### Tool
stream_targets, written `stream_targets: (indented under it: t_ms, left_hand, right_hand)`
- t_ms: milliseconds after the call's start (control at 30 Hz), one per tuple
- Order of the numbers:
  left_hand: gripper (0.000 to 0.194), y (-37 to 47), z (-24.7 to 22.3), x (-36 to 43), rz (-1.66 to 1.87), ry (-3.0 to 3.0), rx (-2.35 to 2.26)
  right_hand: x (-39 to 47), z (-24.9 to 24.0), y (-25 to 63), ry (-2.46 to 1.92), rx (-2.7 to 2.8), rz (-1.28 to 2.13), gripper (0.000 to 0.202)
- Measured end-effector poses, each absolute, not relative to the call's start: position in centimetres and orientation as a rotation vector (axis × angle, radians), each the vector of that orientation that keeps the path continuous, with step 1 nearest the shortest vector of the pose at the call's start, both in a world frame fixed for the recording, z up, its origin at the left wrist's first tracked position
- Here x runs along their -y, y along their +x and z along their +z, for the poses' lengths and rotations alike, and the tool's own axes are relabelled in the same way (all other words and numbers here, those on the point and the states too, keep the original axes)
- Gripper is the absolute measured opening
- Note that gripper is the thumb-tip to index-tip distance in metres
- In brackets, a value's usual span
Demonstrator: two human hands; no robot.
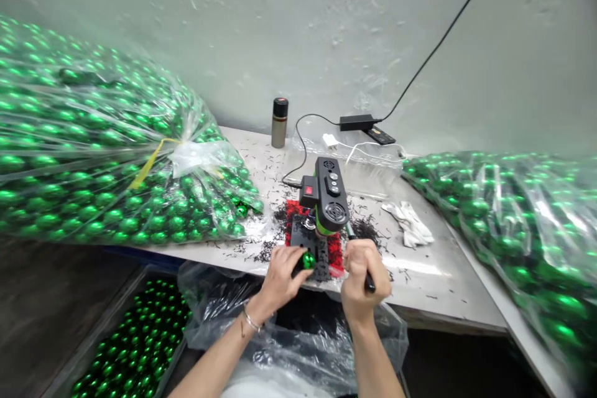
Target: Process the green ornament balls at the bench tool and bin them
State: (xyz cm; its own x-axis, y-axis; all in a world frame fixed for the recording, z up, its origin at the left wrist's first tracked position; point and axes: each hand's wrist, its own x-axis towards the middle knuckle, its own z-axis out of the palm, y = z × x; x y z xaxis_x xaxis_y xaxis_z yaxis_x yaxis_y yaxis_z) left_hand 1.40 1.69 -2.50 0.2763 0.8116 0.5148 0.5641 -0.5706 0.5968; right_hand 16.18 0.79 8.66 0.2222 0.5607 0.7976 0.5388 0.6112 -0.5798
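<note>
A small bench drill press [332,193] with a black top housing stands on a red mat [334,252] on the table. My left hand [282,270] pinches a shiny green ball [308,260] between thumb and fingers at the front of the machine's dark base [303,236]. Closed in a fist, my right hand [365,270] grips the machine's lever handle [370,284], whose black end sticks out below the fist. Under the head, the machine's working tip is hidden from view.
Big clear bags of green balls lie left [116,161] and right [508,217]. A bottle [279,124], power adapter [358,122] and white gloves [410,224] are on the table. Black shavings [366,230] surround the machine. Below left sits a crate of balls [135,336]; plastic sheeting [298,348] hangs in front.
</note>
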Motion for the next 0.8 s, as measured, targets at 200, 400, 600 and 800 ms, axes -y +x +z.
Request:
stream_targets:
  t_ms: [200, 400, 600, 800]
  left_hand:
    - [0.052, -2.4, -1.4, -0.8, 1.126, 2.408, -1.406]
    - [0.017, -5.9, 1.5, -10.2, 0.886, 2.178, -2.028]
    - [0.015, -5.7, 2.2, -14.4, 0.893, 2.041, -1.891]
    - [0.02, -6.6, 2.4, -12.3, 1.02, 1.757, -1.73]
  right_hand:
    - [-1.1, 6.2, 16.0, -0.901, 1.399, -0.046, 0.031]
    - [-1.1, 5.6, 16.1, -0.905, 1.41, -0.039, 0.029]
    - [-1.0, 5.3, 16.2, -0.9, 1.426, -0.043, 0.029]
    - [-1.0, 5.3, 16.1, -0.893, 1.43, -0.042, 0.029]
